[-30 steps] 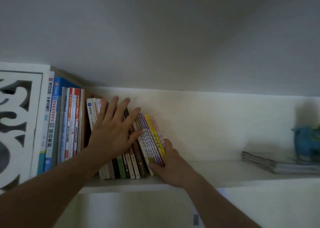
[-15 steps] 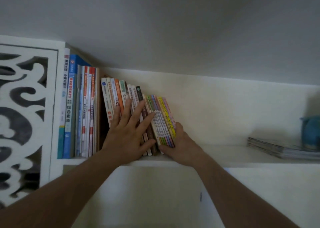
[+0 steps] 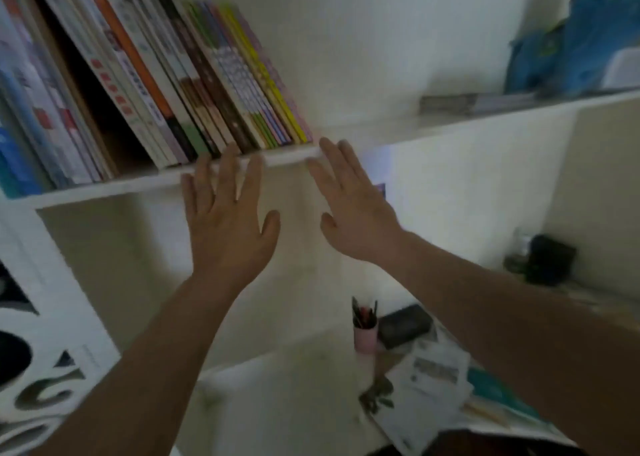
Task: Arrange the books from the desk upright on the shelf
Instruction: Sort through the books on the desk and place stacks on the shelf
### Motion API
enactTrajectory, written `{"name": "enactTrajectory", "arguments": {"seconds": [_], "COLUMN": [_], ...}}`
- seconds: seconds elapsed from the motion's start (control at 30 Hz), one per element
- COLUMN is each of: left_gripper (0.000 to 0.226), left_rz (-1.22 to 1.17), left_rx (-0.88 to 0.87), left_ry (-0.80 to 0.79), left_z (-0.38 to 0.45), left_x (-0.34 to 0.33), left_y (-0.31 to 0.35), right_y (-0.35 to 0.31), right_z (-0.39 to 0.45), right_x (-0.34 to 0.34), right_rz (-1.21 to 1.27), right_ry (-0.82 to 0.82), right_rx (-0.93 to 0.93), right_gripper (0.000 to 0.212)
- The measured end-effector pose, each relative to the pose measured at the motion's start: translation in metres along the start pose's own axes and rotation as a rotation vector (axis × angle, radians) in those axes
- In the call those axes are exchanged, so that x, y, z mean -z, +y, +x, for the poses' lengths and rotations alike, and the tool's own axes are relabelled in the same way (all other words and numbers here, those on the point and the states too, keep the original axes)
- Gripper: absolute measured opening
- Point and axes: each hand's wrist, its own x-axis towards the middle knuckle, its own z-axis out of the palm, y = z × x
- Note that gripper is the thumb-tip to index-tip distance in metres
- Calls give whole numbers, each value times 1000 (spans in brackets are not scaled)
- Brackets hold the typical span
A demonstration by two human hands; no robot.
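Now both hands are hovering just below the shelf's (image 3: 138,182) front edge, holding nothing: the left hand (image 3: 228,227) and the right hand (image 3: 356,213) are spreading their fingers straight. Above them the books (image 3: 180,74) are leaning leftward in a row along the shelf's left end.

White shelf (image 3: 346,149) carries leaning books (image 3: 194,74).

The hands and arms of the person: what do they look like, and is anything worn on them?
The left hand and right hand are bare: no gloves, and no rings or watch that I can see. Both forearms are uncovered; no sleeve comes into view. The picture is somewhat blurred.
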Motion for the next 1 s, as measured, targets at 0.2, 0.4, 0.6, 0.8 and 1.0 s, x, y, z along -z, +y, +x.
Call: {"name": "enactTrajectory", "arguments": {"seconds": [0.2, 0.4, 0.6, 0.8, 1.0], "left_gripper": [30, 35, 26, 54, 97], "left_rz": [-663, -783, -706, -555, -201], "left_rx": [48, 216, 276, 392, 527], "left_ry": [-267, -849, -1093, -1424, -1490], "left_z": [-144, -229, -233, -242, -270], "left_x": [-83, -192, -299, -405, -451], "left_y": [114, 188, 269, 347, 376], "right_y": [86, 203, 311, 359, 377], "right_z": [-222, -354, -416, -434, -459], "right_x": [-12, -4, -54, -120, -152], "right_rz": [117, 68, 203, 286, 183], "right_ry": [-473, -840, -853, -996, -1258], "right_rx": [-532, -1050, -1161, -884, -566], "right_gripper": [57, 62, 49, 52, 88]}}
